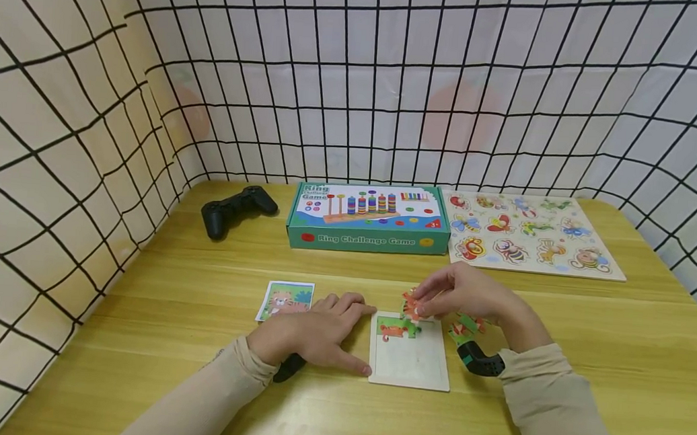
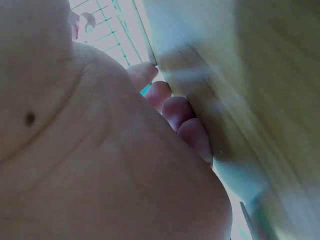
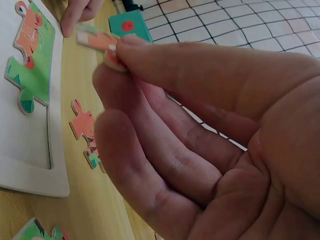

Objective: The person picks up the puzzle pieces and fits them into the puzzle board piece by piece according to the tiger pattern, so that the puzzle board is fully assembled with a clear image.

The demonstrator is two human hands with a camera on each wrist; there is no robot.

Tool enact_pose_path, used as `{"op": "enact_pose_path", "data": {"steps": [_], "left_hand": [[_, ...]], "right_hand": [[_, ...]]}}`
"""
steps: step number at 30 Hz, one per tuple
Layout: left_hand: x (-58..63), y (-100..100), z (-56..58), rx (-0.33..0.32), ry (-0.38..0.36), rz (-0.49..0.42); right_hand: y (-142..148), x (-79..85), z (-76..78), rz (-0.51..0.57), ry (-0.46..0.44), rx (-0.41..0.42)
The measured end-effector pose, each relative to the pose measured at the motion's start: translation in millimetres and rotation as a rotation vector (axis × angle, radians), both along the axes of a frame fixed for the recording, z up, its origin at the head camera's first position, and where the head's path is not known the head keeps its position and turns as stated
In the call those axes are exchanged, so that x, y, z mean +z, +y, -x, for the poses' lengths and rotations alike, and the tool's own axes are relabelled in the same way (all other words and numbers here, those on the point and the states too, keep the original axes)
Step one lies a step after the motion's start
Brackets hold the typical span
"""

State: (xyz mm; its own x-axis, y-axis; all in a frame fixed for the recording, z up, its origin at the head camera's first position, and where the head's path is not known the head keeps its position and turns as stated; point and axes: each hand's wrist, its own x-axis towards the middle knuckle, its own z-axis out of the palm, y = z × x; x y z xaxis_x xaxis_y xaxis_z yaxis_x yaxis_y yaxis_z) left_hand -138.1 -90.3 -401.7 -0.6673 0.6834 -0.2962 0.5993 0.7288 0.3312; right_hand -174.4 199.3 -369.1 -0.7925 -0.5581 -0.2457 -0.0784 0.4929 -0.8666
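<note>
My left hand (image 1: 322, 333) rests on the table with its fingers spread, thumb and index fingertips right at the left edge of a white puzzle tray (image 1: 410, 373). Joined green and orange pieces (image 1: 392, 329) lie in the tray's upper left corner. Over the tray's far edge, my right hand (image 1: 464, 296) pinches an orange jigsaw piece (image 3: 97, 41) between thumb and fingertips. Its other fingers are loosely bent. Another orange piece (image 3: 83, 121) lies on the table beside the tray in the right wrist view. Several loose pieces (image 1: 468, 327) lie right of the tray, partly behind the right wrist.
A picture card with a cat-like animal (image 1: 283, 299) lies beyond my left hand. Farther back are a black game controller (image 1: 236, 208), a green Ring Challenge Game box (image 1: 368, 240) and a wooden insect puzzle board (image 1: 529, 240). Black-lined netting (image 1: 386, 112) encloses the table (image 1: 198, 288).
</note>
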Motion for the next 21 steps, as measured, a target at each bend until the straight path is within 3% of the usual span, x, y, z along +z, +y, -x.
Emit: {"op": "enact_pose_path", "data": {"steps": [13,21], "left_hand": [[-2.4,-1,1.0,0.003,0.003,0.001],[-2.3,0,1.4,-0.002,0.007,0.004]], "right_hand": [[-19,-7.6,-6.8,-0.042,0.022,0.14],[-32,-14.0,-9.1,-0.056,-0.013,0.187]]}}
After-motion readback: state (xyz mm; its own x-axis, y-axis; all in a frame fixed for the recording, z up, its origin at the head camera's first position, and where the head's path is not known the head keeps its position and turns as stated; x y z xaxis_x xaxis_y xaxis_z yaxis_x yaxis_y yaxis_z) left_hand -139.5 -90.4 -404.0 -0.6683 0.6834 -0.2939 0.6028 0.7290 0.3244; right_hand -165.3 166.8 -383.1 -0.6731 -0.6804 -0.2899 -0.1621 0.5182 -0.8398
